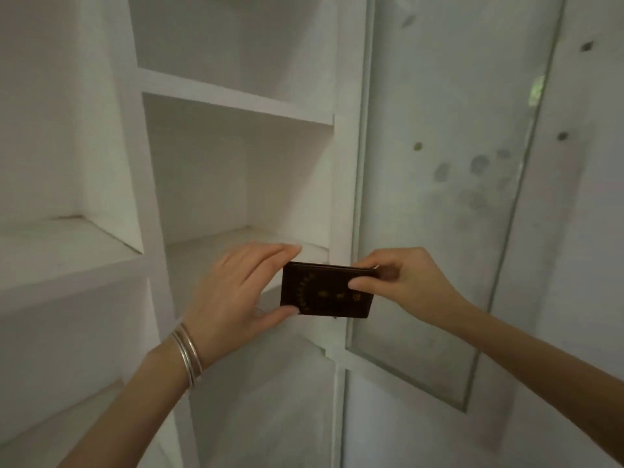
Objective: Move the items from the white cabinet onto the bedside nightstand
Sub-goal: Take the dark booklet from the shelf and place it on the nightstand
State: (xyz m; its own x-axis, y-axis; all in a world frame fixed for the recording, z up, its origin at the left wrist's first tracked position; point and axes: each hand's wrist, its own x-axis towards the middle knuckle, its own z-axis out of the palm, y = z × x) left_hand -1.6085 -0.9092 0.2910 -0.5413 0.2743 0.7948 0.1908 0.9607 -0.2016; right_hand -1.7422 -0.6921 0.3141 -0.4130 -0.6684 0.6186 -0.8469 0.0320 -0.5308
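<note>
I am watching a dark booklet (pixel 326 292) with gold printing on its cover, and it is hanging in the air at the lower middle of the frame, in front of the open white cabinet (pixel 148 204) and clear of its shelves. It is lying lengthwise, its cover facing the camera.

The right hand (pixel 405 282) is coming in from the lower right and pinching the booklet's upper right corner. Its thumb is pressing on the cover and its curled forefinger is sitting on the top edge, so that grip is narrow and holding the booklet.

The left hand (pixel 233 292) is reaching in from the lower left with its grip spread wide across the booklet's left end. The thumb is touching the lower left corner, and the nearly straight fingers are stretching out past the upper left corner; I cannot tell whether they are touching it. Silver bangles (pixel 187 356) are circling that wrist.

Just behind the hands, the cabinet's middle shelf (pixel 209 251) is showing bare white board, with more white compartments above it and to the left. On the right of the frame a glass door (pixel 439 197) is standing open, its pane smudged with fingerprints.
</note>
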